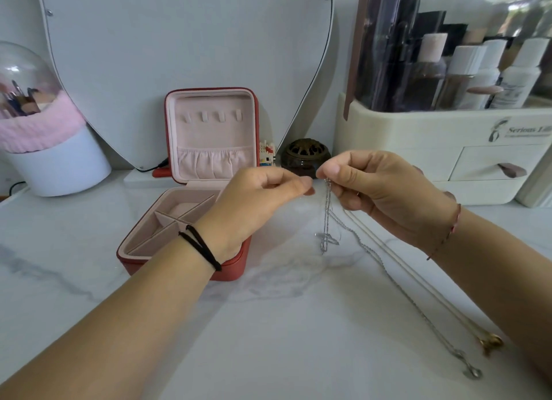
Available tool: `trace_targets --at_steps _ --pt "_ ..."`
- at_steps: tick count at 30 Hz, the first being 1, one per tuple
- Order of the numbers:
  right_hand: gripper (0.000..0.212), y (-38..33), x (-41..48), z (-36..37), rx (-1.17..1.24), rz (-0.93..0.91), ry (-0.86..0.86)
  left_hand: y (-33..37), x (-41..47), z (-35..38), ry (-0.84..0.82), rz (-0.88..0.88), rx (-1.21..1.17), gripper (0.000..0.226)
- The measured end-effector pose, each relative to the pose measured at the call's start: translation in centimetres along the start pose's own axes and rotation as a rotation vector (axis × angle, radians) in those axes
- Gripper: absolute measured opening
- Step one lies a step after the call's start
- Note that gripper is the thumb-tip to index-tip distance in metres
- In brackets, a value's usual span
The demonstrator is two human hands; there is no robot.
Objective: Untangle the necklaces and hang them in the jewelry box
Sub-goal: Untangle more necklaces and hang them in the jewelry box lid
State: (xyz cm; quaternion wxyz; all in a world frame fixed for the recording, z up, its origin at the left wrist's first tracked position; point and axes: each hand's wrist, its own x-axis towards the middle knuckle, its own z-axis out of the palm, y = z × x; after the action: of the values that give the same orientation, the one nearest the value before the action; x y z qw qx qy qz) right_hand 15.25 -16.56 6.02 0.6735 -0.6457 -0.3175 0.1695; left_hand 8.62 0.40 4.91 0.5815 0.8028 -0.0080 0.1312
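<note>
Head view:
- The right hand [379, 190] pinched the hanging necklace [327, 220] at its top between thumb and forefinger. It dangled doubled over above the table [268, 340], just right of the jewelry box [179, 268], with its pendant [327, 242] at the bottom.
- The left hand [257, 196] was curled, thumb tip against forefinger, close to the right. I could not tell whether it held an end of that chain.
- The chain looked feather-light and limp, with fine links that would likely kink or snap under a sharp tug. It would probably slip through loose fingers, so a fingertip pinch near the clasp seemed the right hold, letting the pendant's weight pull it straight.
- I counted three necklaces. One was held, and a silver chain [418, 310] and a gold chain [430, 289] lay side by side on the table under the right forearm, pendants toward me.
- The two lying chains ran close together; I could not tell if they crossed.
- There was one jewelry box, open, with its lid [212, 137] standing upright.
- Four hooks [212, 116] sat in a row in the lid, none holding anything yet.
</note>
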Motion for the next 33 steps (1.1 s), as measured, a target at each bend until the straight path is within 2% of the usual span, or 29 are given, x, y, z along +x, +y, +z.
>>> trace_targets --at_steps 3,5,8,10,16,19,27,30,33 --pt "0.053 0.0 -0.1 0.2 -0.038 0.008 -0.003 0.2 -0.2 0.2 -0.088 -0.027 -0.133 0.012" --pt "0.049 0.1 -0.1 0.2 -0.041 0.011 -0.005 0.2 -0.4 0.4 -0.127 -0.051 -0.188 0.021" --pt "0.040 0.2 -0.1 0.3 -0.043 0.010 -0.007 0.2 -0.6 1.0 -0.147 -0.092 -0.232 0.022" --pt "0.033 0.2 -0.1 0.3 -0.054 0.012 -0.008 0.1 -0.7 1.3 -0.147 -0.107 -0.243 0.021" --pt "0.033 0.5 0.1 0.3 -0.046 0.030 0.011 0.3 -0.6 1.1 -0.092 -0.111 -0.227 0.010" --pt "0.034 0.5 0.2 0.1 -0.012 0.034 0.014 0.2 -0.4 0.9 -0.059 -0.095 -0.199 0.022" --pt "0.024 0.6 0.3 -0.3 0.046 0.035 0.019 0.2 -0.2 0.4 -0.044 -0.113 -0.273 0.006" --pt "0.019 0.7 0.3 -0.3 0.031 0.025 0.016 0.0 -0.1 0.3 -0.032 -0.121 -0.266 0.020" --pt "0.018 0.7 0.3 -0.2 0.018 0.020 0.010 -0.1 0.0 0.2 -0.063 -0.123 -0.228 0.019"
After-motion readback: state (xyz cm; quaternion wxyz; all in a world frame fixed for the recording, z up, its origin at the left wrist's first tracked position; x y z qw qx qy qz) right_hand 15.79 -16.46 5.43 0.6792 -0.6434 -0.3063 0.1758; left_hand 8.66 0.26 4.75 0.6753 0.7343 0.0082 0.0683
